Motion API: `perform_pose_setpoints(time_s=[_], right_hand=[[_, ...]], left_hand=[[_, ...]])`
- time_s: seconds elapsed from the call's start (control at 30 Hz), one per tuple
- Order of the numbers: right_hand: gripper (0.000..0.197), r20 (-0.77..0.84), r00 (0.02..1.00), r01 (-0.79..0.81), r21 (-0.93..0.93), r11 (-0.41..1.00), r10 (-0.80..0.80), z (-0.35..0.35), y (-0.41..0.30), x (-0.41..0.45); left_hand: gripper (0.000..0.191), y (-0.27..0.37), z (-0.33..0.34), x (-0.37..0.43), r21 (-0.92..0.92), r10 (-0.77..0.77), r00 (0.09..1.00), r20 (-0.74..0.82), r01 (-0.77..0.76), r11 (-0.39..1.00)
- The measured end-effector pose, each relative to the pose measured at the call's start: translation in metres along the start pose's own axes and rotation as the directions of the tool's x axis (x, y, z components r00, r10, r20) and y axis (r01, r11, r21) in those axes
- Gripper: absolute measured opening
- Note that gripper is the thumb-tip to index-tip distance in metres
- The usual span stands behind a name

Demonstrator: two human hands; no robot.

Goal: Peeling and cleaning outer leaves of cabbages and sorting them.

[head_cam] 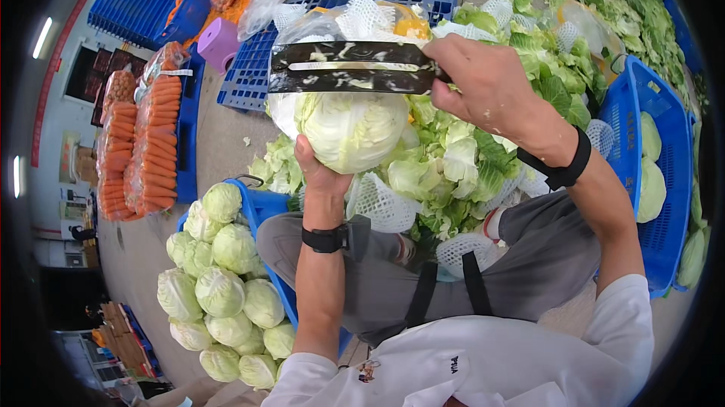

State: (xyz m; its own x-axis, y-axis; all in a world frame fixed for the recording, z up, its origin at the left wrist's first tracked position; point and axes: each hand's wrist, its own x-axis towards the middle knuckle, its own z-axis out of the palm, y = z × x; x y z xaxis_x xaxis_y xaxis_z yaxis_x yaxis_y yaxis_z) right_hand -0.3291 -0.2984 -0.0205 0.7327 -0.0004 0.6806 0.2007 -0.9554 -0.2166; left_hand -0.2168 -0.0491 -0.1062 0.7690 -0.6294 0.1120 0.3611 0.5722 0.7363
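A pale green cabbage (357, 129) rests in my left hand (323, 175), which supports it from below with the thumb along its left side. My right hand (481, 78) grips the handle end of a broad dark blade (351, 81) with a long slot, likely a knife or peeler. Bits of leaf stick to the blade. It lies across the view just above the cabbage and hides the top of it; whether the two touch I cannot tell. Loose cabbage leaves (459, 163) and white foam net sleeves (379, 203) lie in a heap beneath, between my legs.
At left, a blue crate (257, 209) is piled with trimmed cabbages (221, 291). Another blue crate (671, 152) at right holds a few cabbages. Bagged carrots (153, 146) stand on a pallet. Ahead are a blue plastic pallet (243, 81) and a purple stool (218, 44).
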Motion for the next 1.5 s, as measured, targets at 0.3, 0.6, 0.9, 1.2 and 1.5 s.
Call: perform_pose_setpoints(time_s=[0.3, 0.6, 0.9, 1.2, 1.5], right_hand=[[0.022, 0.117, 0.993, 0.014, -0.015, 1.0, -0.012, 0.005, -0.015, -0.003], [0.019, 0.108, 0.972, -0.187, -0.166, 0.968, 0.207, 0.023, 0.052, -0.02], [0.019, 0.155, 0.988, 0.025, -0.089, 0.996, -0.011, 0.001, -0.012, -0.002], [0.021, 0.222, 0.944, -0.208, -0.179, 0.962, 0.245, 0.007, 0.047, -0.019], [0.018, 0.152, 0.988, 0.021, -0.081, 0.996, -0.009, -0.008, -0.017, -0.01]], left_hand=[[0.098, -0.003, -0.002, -0.006, 0.019, -0.012, 1.0, 0.003, 0.012, 1.0], [0.098, 0.001, 0.004, -0.006, 0.058, -0.023, 0.995, 0.092, 0.017, 0.998], [0.092, -0.004, 0.003, -0.003, 0.084, 0.002, 0.991, 0.135, -0.013, 0.996], [0.098, -0.004, 0.01, -0.004, 0.016, -0.068, 0.984, 0.164, 0.066, 0.998], [0.094, -0.007, 0.002, -0.006, 0.061, -0.035, 0.993, 0.111, 0.028, 0.998]])
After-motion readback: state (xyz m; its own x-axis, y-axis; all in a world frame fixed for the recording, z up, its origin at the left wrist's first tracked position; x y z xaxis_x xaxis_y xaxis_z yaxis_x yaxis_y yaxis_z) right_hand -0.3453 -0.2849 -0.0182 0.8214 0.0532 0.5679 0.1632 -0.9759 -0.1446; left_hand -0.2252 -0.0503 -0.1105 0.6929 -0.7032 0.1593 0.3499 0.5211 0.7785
